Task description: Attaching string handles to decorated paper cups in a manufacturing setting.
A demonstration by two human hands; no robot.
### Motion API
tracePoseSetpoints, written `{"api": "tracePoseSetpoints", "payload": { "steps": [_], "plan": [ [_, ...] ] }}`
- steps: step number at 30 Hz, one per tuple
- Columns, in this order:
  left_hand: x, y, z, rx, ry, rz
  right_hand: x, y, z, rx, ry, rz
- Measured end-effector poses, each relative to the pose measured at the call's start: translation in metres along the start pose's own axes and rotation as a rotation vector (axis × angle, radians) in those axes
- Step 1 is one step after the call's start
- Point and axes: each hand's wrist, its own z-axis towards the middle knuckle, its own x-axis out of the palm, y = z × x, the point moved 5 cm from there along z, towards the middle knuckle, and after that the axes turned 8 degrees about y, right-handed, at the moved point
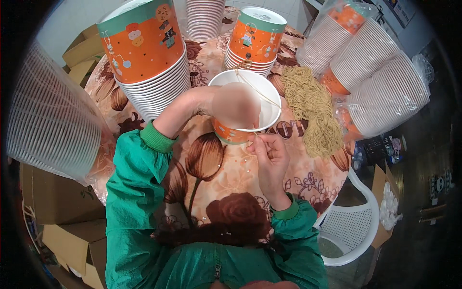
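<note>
"Where's the bucket from your end?"

"I have the open paper bucket [228,133] upright on the flowered tablecloth [226,176], between both hands. A thin tan cord [260,92] crosses its mouth from the far rim to the right side."

"And the grip?"

"The right hand [272,156] is low on the near side, thumb and forefinger closed together just outside the rim — pinching, I think, a bit of that cord. The left hand [235,107] reaches over the mouth, but it's blurred. I can't tell whether it holds anything."

"So which step is this?"

"I'd judge it's working the cord at the near rim, likely fixing it to the wall. The yarn bundle [313,111] lies to the right, apart from both hands."

"What does the next move call for?"

"A firm pinch and a gentle pull, I'd say — with the other hand steadying the wall, since thin paper could buckle."
</note>
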Motion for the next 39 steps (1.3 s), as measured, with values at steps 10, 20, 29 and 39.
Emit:
{"api": "tracePoseSetpoints", "payload": {
  "steps": [10,20,29,39],
  "plan": [
    [0.003,0.005,0.009,-0.023,0.081,-0.028,0.000,-0.002,0.002,0.014,-0.015,-0.015],
    [0.005,-0.006,0.003,-0.040,0.077,0.062,0.001,-0.003,0.004,-0.005,-0.004,0.023],
    [0.012,-0.050,-0.051,-0.003,-0.666,0.582,-0.008,0.020,0.005,-0.283,-0.018,-0.693],
    [0.070,-0.042,-0.079,-0.161,-0.625,0.136,-0.006,0.041,-0.002,-0.393,0.000,-0.867]
  ]
}}
